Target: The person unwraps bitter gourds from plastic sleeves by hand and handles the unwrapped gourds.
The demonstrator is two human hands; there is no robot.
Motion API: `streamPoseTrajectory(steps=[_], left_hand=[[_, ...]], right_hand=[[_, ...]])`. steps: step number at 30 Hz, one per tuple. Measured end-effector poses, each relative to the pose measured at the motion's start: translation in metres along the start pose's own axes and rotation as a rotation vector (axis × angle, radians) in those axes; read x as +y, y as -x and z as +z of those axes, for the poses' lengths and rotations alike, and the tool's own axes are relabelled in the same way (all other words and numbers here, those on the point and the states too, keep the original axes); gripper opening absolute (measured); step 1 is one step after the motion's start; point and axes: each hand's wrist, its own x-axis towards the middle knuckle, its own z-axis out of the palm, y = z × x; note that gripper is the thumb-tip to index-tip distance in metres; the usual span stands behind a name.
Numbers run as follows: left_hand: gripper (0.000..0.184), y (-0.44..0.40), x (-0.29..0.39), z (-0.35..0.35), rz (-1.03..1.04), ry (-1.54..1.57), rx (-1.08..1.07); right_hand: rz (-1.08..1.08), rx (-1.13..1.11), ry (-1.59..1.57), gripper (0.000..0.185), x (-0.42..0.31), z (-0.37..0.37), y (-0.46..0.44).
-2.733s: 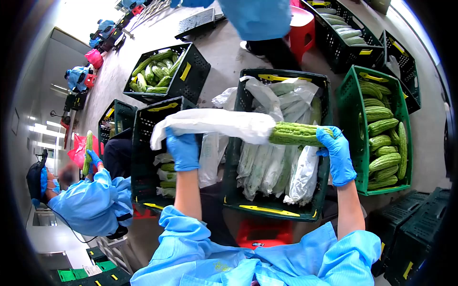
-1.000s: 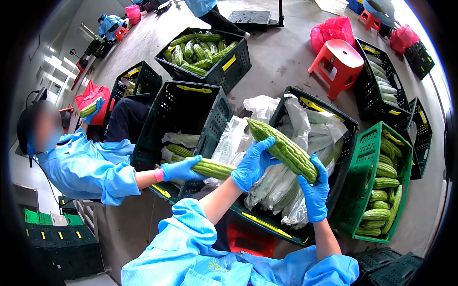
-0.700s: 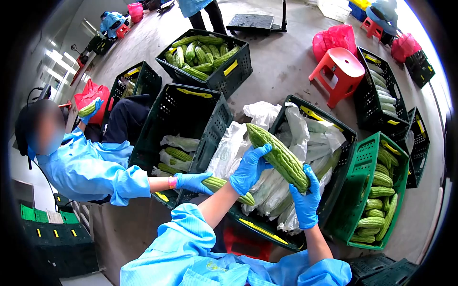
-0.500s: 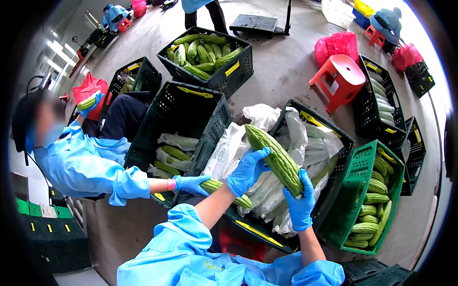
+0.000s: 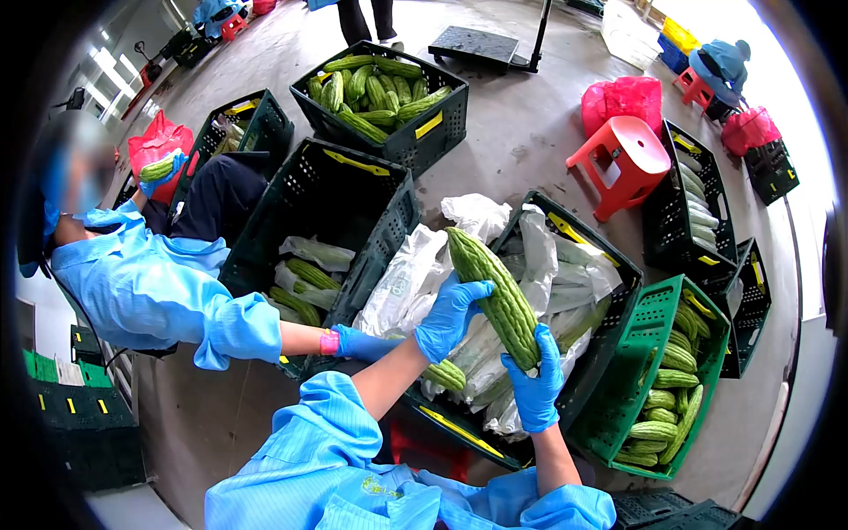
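A large green bitter melon (image 5: 491,296) is held up between my two blue-gloved hands. My left hand (image 5: 450,318) grips it along its left side. Around its lower end, my right hand (image 5: 536,380) is closed. Beneath both hands stands a dark crate (image 5: 609,331) with bitter melons in clear and white plastic bags (image 5: 402,278). A co-worker's gloved hand (image 5: 364,344) reaches in from the left, by another bitter melon (image 5: 446,374) partly hidden behind my left forearm.
Left of my crate is a deep dark crate (image 5: 358,252) with a few bagged melons. A green crate (image 5: 609,402) of loose melons stands at right, a full black crate (image 5: 380,146) ahead. The co-worker (image 5: 150,283) sits at left; a red stool (image 5: 632,159) stands beyond.
The view has turned slightly, shifting things a little. I still hold the same melon in both hands. The co-worker's hand beside my left forearm has moved further behind it.
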Motion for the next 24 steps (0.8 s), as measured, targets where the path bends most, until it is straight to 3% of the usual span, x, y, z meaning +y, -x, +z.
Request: streamPoseTrajectory(steps=[6, 9, 12, 15, 19, 22, 24], left_hand=[[0.039, 0.001, 0.002, 0.005, 0.033, -0.056, 0.023], [0.043, 0.003, 0.008, 0.007, 0.016, -0.137, 0.012], [0.044, 0.006, 0.015, 0.013, -0.003, -0.209, -0.025], [0.046, 0.007, 0.018, 0.013, -0.074, -0.197, -0.107], [0.053, 0.007, 0.020, 0.009, -0.156, -0.160, -0.150], [0.062, 0.004, 0.021, -0.005, -0.241, -0.171, -0.104], [0.062, 0.014, 0.032, -0.004, -0.117, -0.248, -0.010]], right_hand=[[0.091, -0.025, -0.012, 0.078, -0.002, 0.001, 0.003], [0.339, -0.034, -0.189, 0.080, -0.013, 0.005, -0.004], [0.740, -0.055, -0.569, 0.073, -0.018, 0.003, -0.016], [0.878, -0.135, -0.622, 0.070, -0.007, 0.002, -0.016], [1.018, -0.307, -0.760, 0.057, -0.015, -0.004, -0.023], [1.053, -0.298, -0.813, 0.047, -0.005, -0.002, -0.020], [1.043, -0.284, -0.717, 0.040, -0.001, 0.001, -0.020]])
